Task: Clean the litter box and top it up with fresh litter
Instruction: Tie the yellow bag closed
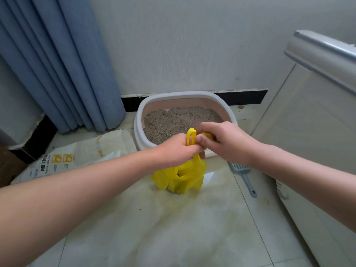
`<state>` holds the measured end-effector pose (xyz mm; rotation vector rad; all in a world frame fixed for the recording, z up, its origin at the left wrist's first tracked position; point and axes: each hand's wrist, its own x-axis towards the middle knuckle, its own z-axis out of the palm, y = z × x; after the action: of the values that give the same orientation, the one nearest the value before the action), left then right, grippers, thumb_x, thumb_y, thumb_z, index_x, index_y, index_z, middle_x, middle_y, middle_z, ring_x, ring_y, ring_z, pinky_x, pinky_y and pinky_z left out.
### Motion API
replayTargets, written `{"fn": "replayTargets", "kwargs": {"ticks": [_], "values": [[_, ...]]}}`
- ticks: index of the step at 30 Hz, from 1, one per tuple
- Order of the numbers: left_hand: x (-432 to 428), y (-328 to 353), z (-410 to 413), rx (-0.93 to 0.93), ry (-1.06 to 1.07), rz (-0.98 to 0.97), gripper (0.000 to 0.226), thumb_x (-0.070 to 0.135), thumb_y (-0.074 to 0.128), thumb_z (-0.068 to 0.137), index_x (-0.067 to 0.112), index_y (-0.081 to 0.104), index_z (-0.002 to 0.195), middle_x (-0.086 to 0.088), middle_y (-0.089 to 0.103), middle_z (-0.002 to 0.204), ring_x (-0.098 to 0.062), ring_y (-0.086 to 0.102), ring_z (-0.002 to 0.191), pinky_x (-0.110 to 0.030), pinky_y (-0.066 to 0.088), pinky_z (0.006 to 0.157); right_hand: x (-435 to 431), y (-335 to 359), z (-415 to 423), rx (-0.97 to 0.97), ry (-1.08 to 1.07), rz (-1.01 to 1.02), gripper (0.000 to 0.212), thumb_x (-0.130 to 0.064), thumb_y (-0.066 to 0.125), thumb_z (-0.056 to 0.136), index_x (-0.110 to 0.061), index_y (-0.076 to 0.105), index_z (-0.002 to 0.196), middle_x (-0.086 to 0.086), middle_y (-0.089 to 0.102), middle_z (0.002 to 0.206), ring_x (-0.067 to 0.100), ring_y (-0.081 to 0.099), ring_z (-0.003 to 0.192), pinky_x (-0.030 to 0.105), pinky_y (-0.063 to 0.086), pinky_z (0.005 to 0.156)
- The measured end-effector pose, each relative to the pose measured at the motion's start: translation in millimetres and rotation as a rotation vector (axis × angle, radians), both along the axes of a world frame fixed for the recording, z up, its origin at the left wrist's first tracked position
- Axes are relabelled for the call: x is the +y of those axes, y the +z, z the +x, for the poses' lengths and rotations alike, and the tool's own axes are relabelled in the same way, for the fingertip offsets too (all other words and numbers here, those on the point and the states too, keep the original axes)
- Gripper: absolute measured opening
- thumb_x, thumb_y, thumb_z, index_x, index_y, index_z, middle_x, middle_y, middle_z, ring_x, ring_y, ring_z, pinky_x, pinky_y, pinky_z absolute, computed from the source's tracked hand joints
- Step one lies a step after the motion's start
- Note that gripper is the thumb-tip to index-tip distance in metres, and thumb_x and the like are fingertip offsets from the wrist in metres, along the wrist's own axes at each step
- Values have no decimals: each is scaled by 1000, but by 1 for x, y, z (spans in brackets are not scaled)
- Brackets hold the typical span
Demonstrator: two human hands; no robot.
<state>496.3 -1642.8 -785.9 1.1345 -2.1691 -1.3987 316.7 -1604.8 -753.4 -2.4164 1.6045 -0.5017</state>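
A pink litter box with a white rim (174, 98) stands against the wall, filled with grey litter (173, 120). In front of it a yellow plastic bag (181, 176) sits on the tiled floor. My left hand (177, 149) grips one yellow handle loop, which sticks up above its fingers. My right hand (223, 141) pinches the other handle right beside it, and the two hands touch over the bag's neck. A grey litter scoop (243, 175) lies on the floor to the right of the bag, partly under my right wrist.
A cream sack of cat litter (77, 153) lies flat on the floor at the left. Blue curtains (63, 74) hang behind it. A white cabinet (308, 122) stands at the right, close to the litter box and scoop.
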Motion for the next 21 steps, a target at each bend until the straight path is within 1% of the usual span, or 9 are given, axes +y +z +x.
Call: {"fn": "replayTargets", "kwargs": {"ticks": [3, 6, 8, 10, 12, 14, 16, 19, 21], "values": [[-3, 0, 2, -34, 18, 52, 39, 41, 52, 102, 16, 77, 87, 8, 64, 65, -7, 56, 60, -20, 47, 60, -4, -6, -1, -56, -25, 49, 13, -29, 56, 97, -25, 60, 86, -8, 57, 65, 9, 48, 59, 33, 40, 58], [-6, 0, 7, -29, 63, 103, 51, 53, 49, 100, 11, 76, 89, 4, 66, 60, -13, 57, 55, -21, 49, 60, -8, -9, -4, -103, -47, 64, 24, -24, 56, 98, -26, 52, 75, -5, 46, 58, 12, 39, 54, 31, 32, 53], [-12, -2, 13, -21, 93, 82, 46, 43, 49, 103, 7, 75, 90, 1, 66, 59, -14, 58, 53, -23, 50, 62, -10, -11, -8, -186, -65, 107, 29, -22, 56, 99, -26, 54, 71, -4, 43, 55, 12, 32, 51, 30, 28, 49], [-17, -3, 21, -49, 94, 32, 42, 34, 48, 105, 12, 74, 79, 0, 66, 58, -15, 59, 59, -28, 49, 69, -12, -15, -14, -267, -116, 162, 29, -21, 54, 100, -26, 60, 72, -5, 42, 53, 9, 30, 47, 25, 27, 46], [-20, -6, 28, -102, 93, 0, 51, 38, 46, 105, 19, 67, 62, 2, 66, 58, -12, 56, 63, -31, 47, 74, -15, -21, -23, -355, -191, 236, 27, -21, 53, 101, -21, 66, 77, -5, 43, 54, 9, 32, 46, 25, 29, 46], [-21, -8, 32, -120, 107, 3, 57, 43, 44, 105, 17, 61, 57, 2, 64, 57, -11, 54, 60, -30, 47, 73, -18, -26, -32, -379, -256, 333, 29, -24, 53, 101, -16, 69, 79, 0, 49, 57, 13, 38, 48, 28, 35, 48], [-18, -9, 30, -83, 118, 33, 55, 42, 44, 106, 14, 55, 59, 1, 59, 54, -14, 55, 56, -26, 48, 68, -17, -28, -35, -257, -247, 387, 28, -26, 56, 99, -13, 69, 79, 2, 55, 62, 12, 46, 53, 32, 44, 55], [-14, -13, 25, -60, 126, 56, 55, 41, 44, 106, 13, 54, 60, 0, 56, 51, -17, 54, 52, -23, 48, 62, -9, -26, -25, -146, -169, 293, 14, -34, 65, 92, -23, 71, 97, -3, 67, 85, 10, 59, 77, 34, 50, 75], [-11, -13, 20, -72, 135, 65, 55, 43, 43, 106, 12, 60, 63, 0, 59, 52, -16, 56, 51, -26, 49, 64, -2, -23, -9, -149, -105, 229, 38, -49, 69, 85, -26, 66, 115, -10, 68, 105, 8, 62, 97, 29, 50, 85]]}}
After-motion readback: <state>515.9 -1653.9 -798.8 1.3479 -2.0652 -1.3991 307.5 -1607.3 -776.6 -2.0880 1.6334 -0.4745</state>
